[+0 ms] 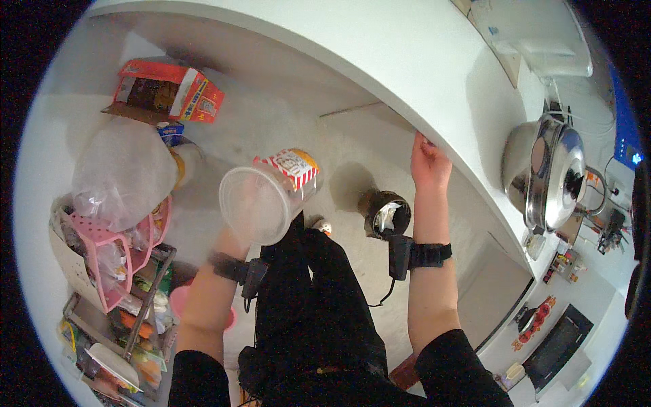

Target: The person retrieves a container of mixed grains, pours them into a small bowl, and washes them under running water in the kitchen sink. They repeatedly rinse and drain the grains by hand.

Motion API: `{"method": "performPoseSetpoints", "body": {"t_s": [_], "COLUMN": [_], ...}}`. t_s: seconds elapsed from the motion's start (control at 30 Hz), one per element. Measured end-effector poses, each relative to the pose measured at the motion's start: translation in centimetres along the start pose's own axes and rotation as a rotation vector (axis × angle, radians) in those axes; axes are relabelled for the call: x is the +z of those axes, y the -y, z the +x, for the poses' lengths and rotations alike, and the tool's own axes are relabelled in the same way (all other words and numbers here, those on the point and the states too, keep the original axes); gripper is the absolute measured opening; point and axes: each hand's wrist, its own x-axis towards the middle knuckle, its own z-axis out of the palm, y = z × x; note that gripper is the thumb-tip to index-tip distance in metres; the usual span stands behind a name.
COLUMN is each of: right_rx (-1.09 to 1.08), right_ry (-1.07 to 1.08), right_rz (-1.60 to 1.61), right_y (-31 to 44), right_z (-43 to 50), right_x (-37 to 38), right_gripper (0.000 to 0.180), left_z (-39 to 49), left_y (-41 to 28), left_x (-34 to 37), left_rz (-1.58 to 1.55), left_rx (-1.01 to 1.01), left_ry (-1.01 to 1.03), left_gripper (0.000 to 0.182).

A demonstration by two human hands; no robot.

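Note:
My left hand (235, 235) is around a clear plastic jar (305, 196), tilted with its round translucent end (257, 206) towards me. Most of the fingers are hidden behind it or blurred through the plastic. A printed label (292, 165) with red and white stripes is on the jar's far side. My right hand (431, 165) is raised to the underside of the white countertop (325, 30), with curled fingers at the cabinet front. The fingertips are partly hidden there, so what they hold cannot be made out. Both wrists wear black straps with small devices.
A dark round bin (374, 213) with something pale inside stands on the floor. At left are a red carton (201, 99), a large plastic bag (124, 168), pink baskets (94, 229) and a rack (152, 300) of packets. A lidded steel pot (546, 173) sits on the counter.

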Motion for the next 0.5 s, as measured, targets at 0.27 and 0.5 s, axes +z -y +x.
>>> {"method": "performPoseSetpoints", "body": {"t_s": [0.27, 0.5], "right_rx": [0.141, 0.109], "right_ry": [0.146, -0.148], "right_rz": [-0.008, -0.592], "right_y": [0.9, 4.9], "right_z": [-11.1, -17.5], "right_x": [-10.9, -17.0], "right_gripper": [0.033, 0.062], "left_z": [4.9, 12.6], "left_y": [4.2, 11.3], "left_x": [-1.1, -3.4], "left_rz": [-0.222, -0.069], "left_rx": [0.036, -0.027], "left_ry": [0.224, 0.051], "left_gripper": [0.032, 0.034]}}
